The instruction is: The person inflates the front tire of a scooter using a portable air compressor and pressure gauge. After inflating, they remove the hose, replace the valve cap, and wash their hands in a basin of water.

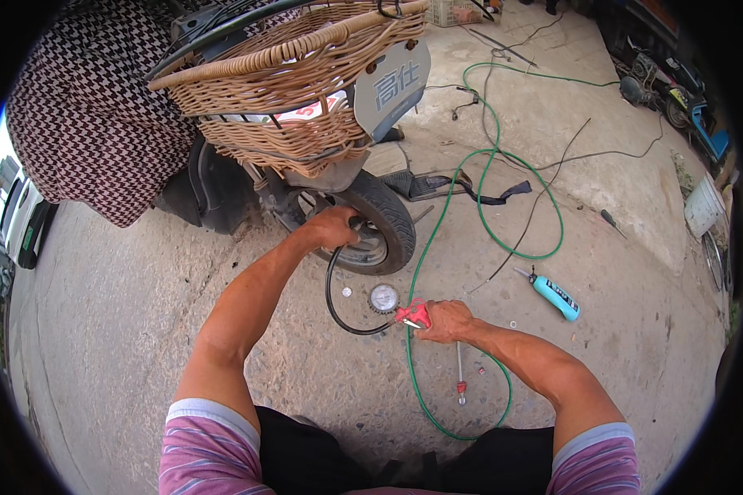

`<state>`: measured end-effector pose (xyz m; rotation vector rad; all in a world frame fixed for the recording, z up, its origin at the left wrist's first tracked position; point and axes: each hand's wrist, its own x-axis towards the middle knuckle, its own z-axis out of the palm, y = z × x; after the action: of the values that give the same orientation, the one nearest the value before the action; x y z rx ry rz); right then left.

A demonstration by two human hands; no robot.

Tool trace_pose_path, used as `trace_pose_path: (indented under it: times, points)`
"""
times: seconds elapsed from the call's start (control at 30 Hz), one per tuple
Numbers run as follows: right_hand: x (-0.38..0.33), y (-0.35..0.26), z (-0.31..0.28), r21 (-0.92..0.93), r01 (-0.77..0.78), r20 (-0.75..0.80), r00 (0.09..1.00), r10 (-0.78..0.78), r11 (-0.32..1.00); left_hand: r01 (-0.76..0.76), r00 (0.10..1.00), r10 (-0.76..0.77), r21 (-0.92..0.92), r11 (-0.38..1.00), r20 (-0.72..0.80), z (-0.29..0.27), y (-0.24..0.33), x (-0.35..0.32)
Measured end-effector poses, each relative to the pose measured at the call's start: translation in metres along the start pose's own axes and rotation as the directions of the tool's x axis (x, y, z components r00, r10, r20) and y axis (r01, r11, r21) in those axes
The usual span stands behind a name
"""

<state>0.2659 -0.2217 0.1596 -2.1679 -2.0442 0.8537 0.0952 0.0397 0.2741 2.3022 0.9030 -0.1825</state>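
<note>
My right hand (447, 321) is closed around the handle of a red tyre inflator gun (413, 313) with a round dial gauge (383, 299). From the gun a short black hose (332, 290) curves up to the front wheel of a scooter. There my left hand (334, 228) grips the hose's end against the inner side of the wheel, beside the black tyre (390, 221). The fingers partly hide that end, so I cannot tell whether it sits on the valve. A long green air hose (409, 367) runs by the gun and loops over the concrete.
Above the wheel hangs a wicker basket (281, 78); a houndstooth cover (99, 107) drapes the scooter. A turquoise bottle (557, 299), a screwdriver with a red-and-clear handle (461, 393) and a dark flat strip (504, 196) lie on the ground. A white bucket (703, 206) stands far right.
</note>
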Motion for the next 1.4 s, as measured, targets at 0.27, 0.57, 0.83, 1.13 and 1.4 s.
trace_pose_path:
  times: [0.27,0.57,0.83,1.13,1.4]
  points:
    - [-0.002,-0.001,-0.002,-0.016,-0.031,0.023,0.999,0.031,0.999,0.002,1.0,-0.002,-0.03,1.0,0.002,0.0,0.004,-0.003]
    - [0.0,0.0,0.0,-0.016,-0.014,0.01,1.0,0.014,1.0,0.003,1.0,-0.003,-0.031,1.0,-0.004,0.001,0.002,-0.003]
    - [0.001,0.004,0.005,-0.024,-0.053,0.035,0.998,0.054,0.998,-0.07,0.997,0.069,-0.019,0.997,-0.047,0.005,-0.002,0.001]
    - [0.0,0.005,0.007,-0.016,-0.045,0.029,0.999,0.045,0.999,-0.006,1.0,0.006,-0.05,0.999,0.002,0.004,0.003,-0.002]
    - [-0.001,0.003,0.005,-0.017,-0.052,0.044,0.998,0.053,0.999,-0.003,1.0,0.002,-0.052,0.999,-0.028,0.007,0.003,-0.004]
